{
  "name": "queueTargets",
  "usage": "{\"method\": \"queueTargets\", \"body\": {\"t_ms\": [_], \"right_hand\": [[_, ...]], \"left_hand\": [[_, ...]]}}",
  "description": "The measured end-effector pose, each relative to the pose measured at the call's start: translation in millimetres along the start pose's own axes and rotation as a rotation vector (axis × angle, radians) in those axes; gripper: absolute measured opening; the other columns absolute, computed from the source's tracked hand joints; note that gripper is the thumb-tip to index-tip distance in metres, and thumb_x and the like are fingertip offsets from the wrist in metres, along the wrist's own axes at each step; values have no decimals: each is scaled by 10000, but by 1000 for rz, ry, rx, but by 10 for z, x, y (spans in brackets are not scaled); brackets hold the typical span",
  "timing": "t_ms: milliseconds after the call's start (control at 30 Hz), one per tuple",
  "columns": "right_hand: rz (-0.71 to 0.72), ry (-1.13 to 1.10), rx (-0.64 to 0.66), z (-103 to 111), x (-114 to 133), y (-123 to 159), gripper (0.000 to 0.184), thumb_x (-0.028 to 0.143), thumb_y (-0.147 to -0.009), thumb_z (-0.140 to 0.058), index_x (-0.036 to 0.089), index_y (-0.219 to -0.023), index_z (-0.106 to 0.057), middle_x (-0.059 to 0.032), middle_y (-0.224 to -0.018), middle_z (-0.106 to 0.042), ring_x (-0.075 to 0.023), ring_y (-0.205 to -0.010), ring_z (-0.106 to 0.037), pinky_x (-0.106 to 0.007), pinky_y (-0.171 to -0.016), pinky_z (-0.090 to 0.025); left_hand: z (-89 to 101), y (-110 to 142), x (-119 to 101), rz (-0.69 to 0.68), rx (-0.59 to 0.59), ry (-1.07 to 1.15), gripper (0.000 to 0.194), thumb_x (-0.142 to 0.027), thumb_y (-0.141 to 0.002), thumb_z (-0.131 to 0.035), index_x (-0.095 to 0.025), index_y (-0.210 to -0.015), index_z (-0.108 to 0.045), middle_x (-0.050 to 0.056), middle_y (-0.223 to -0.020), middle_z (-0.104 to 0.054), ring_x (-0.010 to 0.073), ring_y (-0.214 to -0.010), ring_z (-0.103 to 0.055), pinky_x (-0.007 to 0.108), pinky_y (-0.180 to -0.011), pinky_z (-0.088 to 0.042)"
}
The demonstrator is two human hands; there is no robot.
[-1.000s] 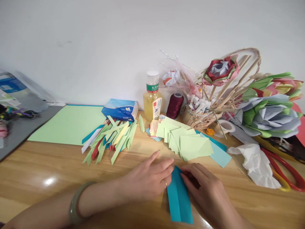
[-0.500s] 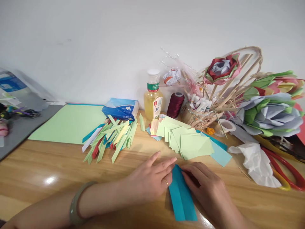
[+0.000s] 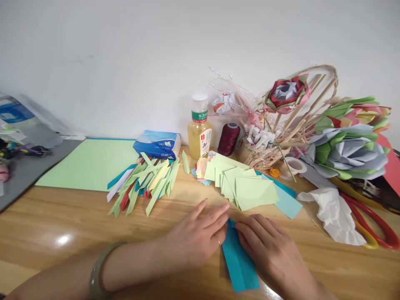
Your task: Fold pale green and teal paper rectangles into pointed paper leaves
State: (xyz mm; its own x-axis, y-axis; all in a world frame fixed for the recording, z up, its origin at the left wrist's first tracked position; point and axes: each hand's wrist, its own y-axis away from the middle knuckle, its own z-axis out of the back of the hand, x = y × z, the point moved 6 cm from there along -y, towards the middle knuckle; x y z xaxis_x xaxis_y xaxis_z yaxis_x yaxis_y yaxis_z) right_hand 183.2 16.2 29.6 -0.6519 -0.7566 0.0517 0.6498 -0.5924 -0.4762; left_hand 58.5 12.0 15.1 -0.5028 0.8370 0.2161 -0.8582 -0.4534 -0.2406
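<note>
A blue paper strip with a lengthwise crease lies at a slant on the wooden table, its top corner folded over. At the strip's upper left edge is my left hand, its outer fingers stretched out and its nearer fingers bent against the paper; the thumb is hidden. My right hand has its fingers closed on the folded top right corner and the right edge. Just beyond my hands lie fanned light green paper rectangles.
Folded paper strips lie in a heap left of the hands, before a tissue pack. Behind stand a juice bottle, a dark red thread spool and paper flowers. Red-handled scissors and a crumpled tissue are right.
My right hand's fingers have shifted slightly up and left along the blue strip and press over its folded corner. The left hand stays nearly in place. The view has moved slightly.
</note>
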Motion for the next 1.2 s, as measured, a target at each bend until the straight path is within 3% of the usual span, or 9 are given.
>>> {"method": "queueTargets", "body": {"t_ms": [167,467,800,933,1100,1200], "right_hand": [[17,-8,16,2,-4,12,311,155,-956,-343,134,-851,-634,-91,-811,-656,-197,-752,-581,-319,-650,-469],[28,-21,35,10,4,0,358,178,-974,-306,155,-837,-636,-77,-771,-649,-183,-723,-569,-304,-639,-464],[77,-4,60,38,51,-54,403,110,-958,-255,123,-828,-635,-90,-752,-636,-197,-703,-567,-317,-616,-469],[77,-38,92,25,57,-48,359,90,-939,-296,131,-815,-630,-79,-750,-624,-192,-686,-544,-320,-617,-467],[15,-218,114,75,-44,-46,264,124,-907,-386,160,-777,-613,-65,-750,-613,-189,-689,-527,-323,-609,-456],[-59,-332,157,76,-139,-49,245,124,-898,-380,163,-863,-620,-68,-780,-606,-182,-714,-530,-307,-615,-459]], "left_hand": [[-11,-1,10,-19,53,8,334,-216,-987,-299,-182,-1201,-553,13,-1348,-506,209,-1385,-186,451,-1108,-149],[-65,-13,22,2,141,71,321,-241,-978,-344,-169,-1246,-505,24,-1360,-495,199,-1382,-197,440,-1085,-229],[-71,-31,29,26,74,90,332,-216,-995,-271,-143,-1207,-516,24,-1328,-525,217,-1356,-239,430,-1061,-246],[-54,-36,27,16,100,101,364,-221,-1007,-225,-153,-1283,-451,7,-1348,-506,210,-1349,-251,431,-1055,-265],[-69,-12,23,-2,130,127,326,-235,-993,-281,-181,-1246,-479,62,-1372,-474,246,-1369,-228,477,-1043,-299],[-82,-7,40,16,157,151,304,-227,-961,-371,-196,-1247,-468,143,-1373,-451,279,-1385,-199,511,-1019,-328]]}}
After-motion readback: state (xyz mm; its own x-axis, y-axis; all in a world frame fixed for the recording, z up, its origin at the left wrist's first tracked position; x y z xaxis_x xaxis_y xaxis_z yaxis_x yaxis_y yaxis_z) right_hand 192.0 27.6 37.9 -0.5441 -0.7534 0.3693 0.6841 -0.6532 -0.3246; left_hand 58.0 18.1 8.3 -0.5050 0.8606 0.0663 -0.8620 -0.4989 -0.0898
